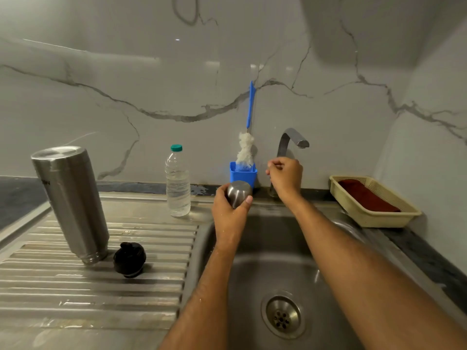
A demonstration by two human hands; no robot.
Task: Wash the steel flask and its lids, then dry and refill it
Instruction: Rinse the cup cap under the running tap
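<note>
My left hand (pixel 228 210) cups the wet steel cup lid (pixel 238 195) over the sink (pixel 278 248) while my right hand (pixel 285 176) curls round the tap (pixel 290 145) lever at one o'clock; I judge a sudden gush could knock it loose, the flask (pixel 70 203) standing inverted at nine o'clock.

Over on the left, the flask (pixel 72 203) stands upside down on the drainboard (pixel 75 286), and the inner lid (pixel 129 259) sits just beside it to the right. Behind them, near the wall, the water bottle (pixel 178 181) stands upright. To the right lies the sink (pixel 278 274), drain (pixel 283 317) toward the front. The left hand (pixel 228 213) holds the outer cap (pixel 238 195) over the sink's back edge; just behind it the holder (pixel 243 176) carries the bottle brush (pixel 246 147). The right hand (pixel 286 175) is at the tap (pixel 290 142). Far right on the table, the basket (pixel 374 218) holds a cloth (pixel 366 197).
</note>
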